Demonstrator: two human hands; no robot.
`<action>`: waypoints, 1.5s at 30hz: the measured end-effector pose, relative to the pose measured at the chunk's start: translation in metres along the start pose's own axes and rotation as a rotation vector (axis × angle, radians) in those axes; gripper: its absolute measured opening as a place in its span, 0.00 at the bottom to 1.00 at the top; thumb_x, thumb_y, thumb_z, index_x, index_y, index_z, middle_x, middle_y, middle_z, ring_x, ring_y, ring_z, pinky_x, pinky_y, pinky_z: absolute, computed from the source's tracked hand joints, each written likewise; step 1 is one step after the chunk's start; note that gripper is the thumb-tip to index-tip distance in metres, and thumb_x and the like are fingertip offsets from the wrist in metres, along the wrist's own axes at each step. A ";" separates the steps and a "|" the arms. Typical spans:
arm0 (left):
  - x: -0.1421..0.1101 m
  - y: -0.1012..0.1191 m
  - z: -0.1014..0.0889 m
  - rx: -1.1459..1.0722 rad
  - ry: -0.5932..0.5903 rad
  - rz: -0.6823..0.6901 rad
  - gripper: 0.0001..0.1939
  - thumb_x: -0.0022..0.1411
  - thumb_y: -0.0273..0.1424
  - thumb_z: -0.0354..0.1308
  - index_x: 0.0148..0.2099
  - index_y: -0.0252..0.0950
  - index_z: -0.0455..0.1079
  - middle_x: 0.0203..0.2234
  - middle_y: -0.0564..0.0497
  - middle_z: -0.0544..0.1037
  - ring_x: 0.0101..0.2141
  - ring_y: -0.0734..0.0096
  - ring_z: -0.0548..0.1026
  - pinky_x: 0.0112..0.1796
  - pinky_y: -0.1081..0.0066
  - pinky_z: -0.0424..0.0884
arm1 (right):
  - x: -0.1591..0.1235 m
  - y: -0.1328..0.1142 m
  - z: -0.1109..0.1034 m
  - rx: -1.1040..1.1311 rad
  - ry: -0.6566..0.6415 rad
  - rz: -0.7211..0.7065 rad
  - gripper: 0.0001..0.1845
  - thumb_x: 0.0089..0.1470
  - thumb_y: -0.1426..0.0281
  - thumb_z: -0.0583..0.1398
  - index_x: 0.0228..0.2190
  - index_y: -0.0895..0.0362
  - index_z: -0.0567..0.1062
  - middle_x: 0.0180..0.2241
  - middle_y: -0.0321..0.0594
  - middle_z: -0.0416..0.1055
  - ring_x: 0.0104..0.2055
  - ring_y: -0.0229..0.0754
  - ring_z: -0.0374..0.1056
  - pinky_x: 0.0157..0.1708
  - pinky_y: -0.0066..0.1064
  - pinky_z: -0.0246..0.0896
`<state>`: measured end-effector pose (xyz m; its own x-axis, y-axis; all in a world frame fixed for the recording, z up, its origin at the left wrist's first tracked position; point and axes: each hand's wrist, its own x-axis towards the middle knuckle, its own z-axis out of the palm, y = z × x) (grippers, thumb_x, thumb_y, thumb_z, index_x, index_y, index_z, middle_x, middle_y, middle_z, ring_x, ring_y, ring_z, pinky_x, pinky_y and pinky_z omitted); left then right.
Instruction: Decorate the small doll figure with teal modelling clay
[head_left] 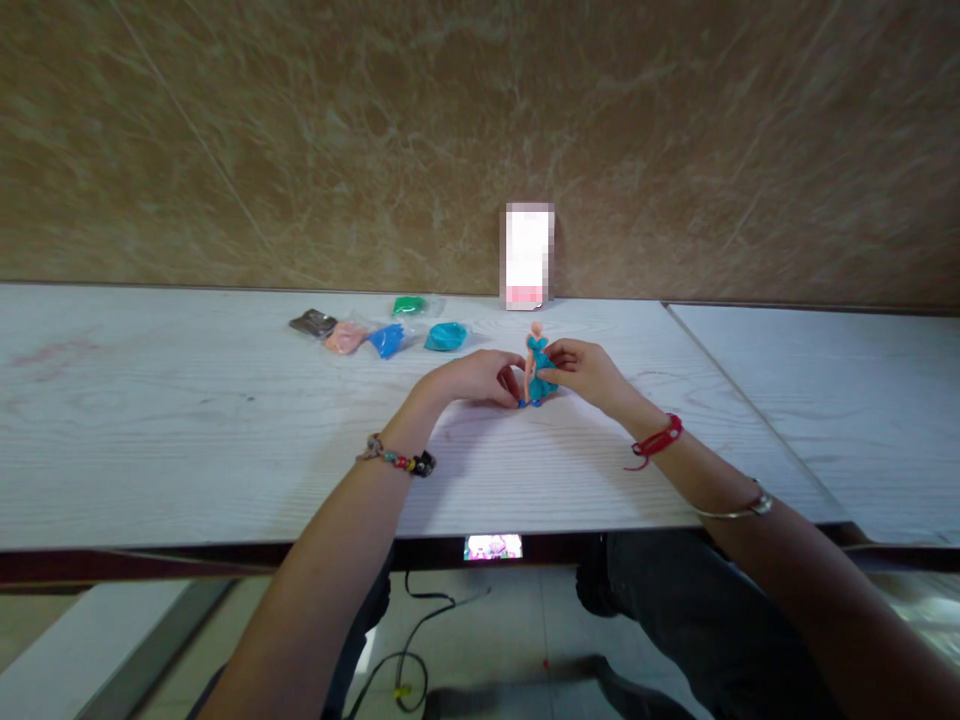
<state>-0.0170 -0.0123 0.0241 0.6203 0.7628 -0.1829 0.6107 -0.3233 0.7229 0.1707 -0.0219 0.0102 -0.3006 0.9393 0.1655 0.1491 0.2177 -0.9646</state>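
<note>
A small clay figure (538,372) stands upright on the white table. Its head and limbs are pale pink, its dress is teal, and its shoes are blue. My right hand (589,372) pinches the edge of the dress from the right, thumb in front. From the other side my left hand (491,378) curls in, its fingertips closed at the leg and blue shoe. Part of that grip is hidden behind my own fingers.
To the left lie bags of clay: grey (313,322), pink (346,338), blue (386,341), green (409,306) and teal (447,336). An upright phone with a blurred screen (529,256) leans against the marbled wall (375,130). The table's front edge (187,560) is near my forearms.
</note>
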 end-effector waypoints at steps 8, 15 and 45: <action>0.001 0.002 0.003 0.045 0.016 -0.010 0.27 0.44 0.26 0.62 0.50 0.33 0.66 0.29 0.52 0.78 0.28 0.71 0.73 0.30 0.73 0.66 | 0.000 -0.002 0.001 0.027 0.029 0.016 0.10 0.31 0.73 0.64 0.23 0.56 0.70 0.23 0.33 0.71 0.25 0.36 0.69 0.31 0.33 0.67; 0.002 0.008 0.010 0.118 0.069 -0.024 0.20 0.45 0.25 0.62 0.43 0.33 0.68 0.27 0.53 0.76 0.28 0.72 0.72 0.31 0.73 0.66 | 0.001 -0.001 -0.001 0.030 0.062 0.001 0.11 0.32 0.71 0.65 0.23 0.56 0.70 0.23 0.34 0.72 0.26 0.38 0.70 0.32 0.34 0.67; 0.007 -0.008 0.008 -0.105 0.023 0.087 0.18 0.43 0.23 0.59 0.40 0.32 0.67 0.29 0.52 0.76 0.29 0.72 0.73 0.32 0.72 0.68 | -0.001 0.003 0.000 -0.104 -0.041 -0.084 0.08 0.36 0.72 0.62 0.25 0.57 0.71 0.26 0.35 0.71 0.27 0.36 0.67 0.33 0.35 0.66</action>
<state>-0.0139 -0.0085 0.0118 0.6565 0.7474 -0.1022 0.4995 -0.3292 0.8013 0.1713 -0.0226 0.0075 -0.3539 0.9055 0.2343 0.2177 0.3234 -0.9209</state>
